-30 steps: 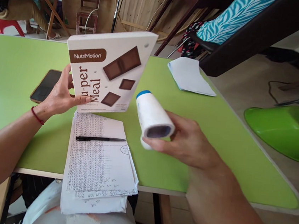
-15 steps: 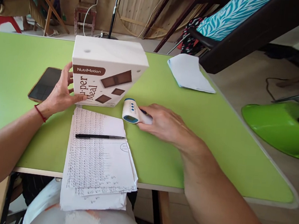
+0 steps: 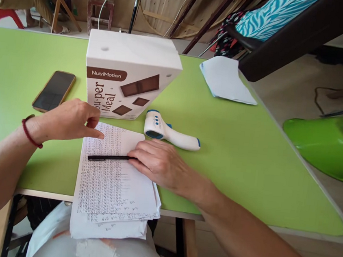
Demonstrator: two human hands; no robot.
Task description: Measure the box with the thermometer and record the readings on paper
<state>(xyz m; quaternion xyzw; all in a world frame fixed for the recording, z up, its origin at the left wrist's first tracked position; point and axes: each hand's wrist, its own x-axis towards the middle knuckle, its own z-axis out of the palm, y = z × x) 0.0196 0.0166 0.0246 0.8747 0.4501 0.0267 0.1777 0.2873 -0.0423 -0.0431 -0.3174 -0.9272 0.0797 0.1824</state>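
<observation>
- The right hand (image 3: 155,163) lies flat and relaxed on a stack of printed paper sheets (image 3: 113,183), its fingertips touching the end of a slim black pen (image 3: 110,158); it is not clenched around the pen.
- The pen lies crosswise on the sheets, which are thin, white, covered in dense rows of print, and overhang the near edge of the table (image 3: 247,161).
- The left hand (image 3: 68,119), a red cord around its wrist, is loosely curled with one finger pointing down onto the top of the sheets; it grasps nothing.
- A smooth white plastic thermometer (image 3: 171,133) with blue trim lies on its side just beyond the right hand.
- A boxy white cardboard carton (image 3: 128,75) with brown rectangles printed on it stands upright behind the sheets.
- A flat, glossy dark phone (image 3: 54,91) lies left of the carton on the matte green tabletop.
</observation>
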